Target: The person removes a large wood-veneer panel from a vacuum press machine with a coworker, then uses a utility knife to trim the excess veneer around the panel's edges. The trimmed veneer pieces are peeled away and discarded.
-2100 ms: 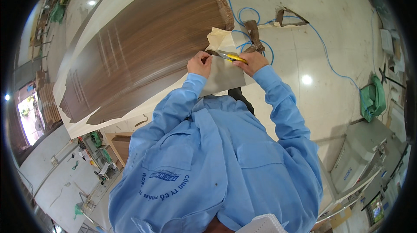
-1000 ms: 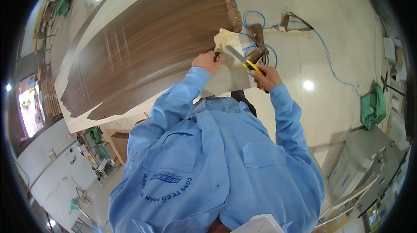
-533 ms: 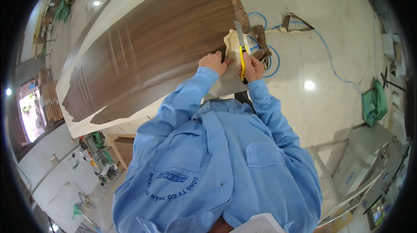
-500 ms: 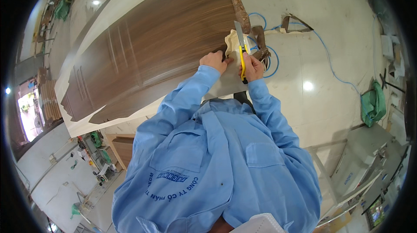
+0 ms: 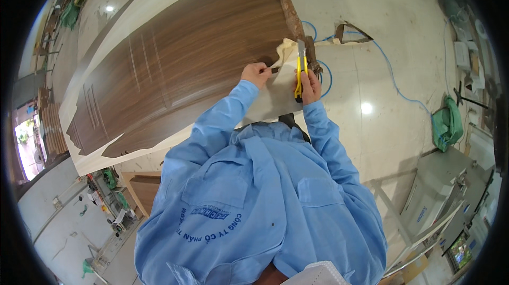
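A panel covered in dark wood-grain film (image 5: 191, 46) lies in front of me, its film ragged along the edges and pale sheet showing around it. My left hand (image 5: 256, 75) is at the panel's near right corner, finger and thumb pinched on a small dark flap of film (image 5: 274, 70). Beside it curls a cream-coloured piece (image 5: 287, 46), the pale underside of the film. My right hand (image 5: 311, 87) grips a yellow utility knife (image 5: 298, 86), blade out and pointing away from me, just right of that curl. Crumpled brown film (image 5: 289, 11) hangs along the panel's right edge.
A blue hose (image 5: 395, 72) loops over the tiled floor (image 5: 360, 131) at right, near a brown film scrap (image 5: 366, 34). A green bag (image 5: 448, 123) and grey cabinet (image 5: 427, 195) stand farther right. A wooden frame (image 5: 132, 192) is at near left.
My left hand has drawn slightly left, with the dark flap now showing at its fingertips. The knife is more upright, its blade tip nearer me. The whole view has shifted a little.
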Action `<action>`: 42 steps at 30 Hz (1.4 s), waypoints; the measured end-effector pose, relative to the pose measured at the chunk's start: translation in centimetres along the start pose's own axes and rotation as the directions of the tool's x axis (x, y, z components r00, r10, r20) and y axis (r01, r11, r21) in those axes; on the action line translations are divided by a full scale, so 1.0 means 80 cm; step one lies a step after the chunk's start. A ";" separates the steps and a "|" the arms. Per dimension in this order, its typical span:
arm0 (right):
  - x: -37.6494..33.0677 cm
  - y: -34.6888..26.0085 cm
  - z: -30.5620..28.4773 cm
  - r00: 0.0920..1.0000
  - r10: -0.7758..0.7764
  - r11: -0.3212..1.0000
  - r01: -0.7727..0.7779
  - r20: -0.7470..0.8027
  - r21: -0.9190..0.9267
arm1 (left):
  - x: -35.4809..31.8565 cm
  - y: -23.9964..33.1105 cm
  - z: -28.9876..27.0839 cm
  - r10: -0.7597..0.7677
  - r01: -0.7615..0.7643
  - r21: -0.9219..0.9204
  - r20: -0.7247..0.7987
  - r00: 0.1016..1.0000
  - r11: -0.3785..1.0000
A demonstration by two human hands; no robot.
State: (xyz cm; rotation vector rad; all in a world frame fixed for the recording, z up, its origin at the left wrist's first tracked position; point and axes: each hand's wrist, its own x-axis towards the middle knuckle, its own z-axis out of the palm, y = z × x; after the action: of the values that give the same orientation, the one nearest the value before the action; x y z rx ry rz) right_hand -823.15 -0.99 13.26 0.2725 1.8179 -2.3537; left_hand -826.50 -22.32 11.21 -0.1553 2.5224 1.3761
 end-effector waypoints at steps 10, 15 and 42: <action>-0.009 0.002 0.008 0.997 -0.061 0.995 0.058 -0.037 -0.083 | -0.165 -0.030 -0.198 -0.351 0.177 -0.630 -0.162 0.922 0.756; -0.010 0.000 0.017 0.998 -0.052 0.955 0.041 -0.028 -0.292 | -0.191 -0.029 -0.292 -0.067 -0.305 -0.746 -0.423 0.904 0.593; -0.051 0.059 0.173 0.818 -0.461 0.011 0.394 0.345 -0.919 | -0.332 -0.108 -0.400 -0.592 0.372 -0.671 -0.123 0.797 0.641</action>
State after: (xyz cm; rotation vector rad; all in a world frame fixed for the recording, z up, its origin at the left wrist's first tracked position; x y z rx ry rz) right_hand -818.78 -15.55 13.19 -0.5058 3.3173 -0.6689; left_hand -804.81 -54.69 28.11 -1.2120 1.8727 1.9728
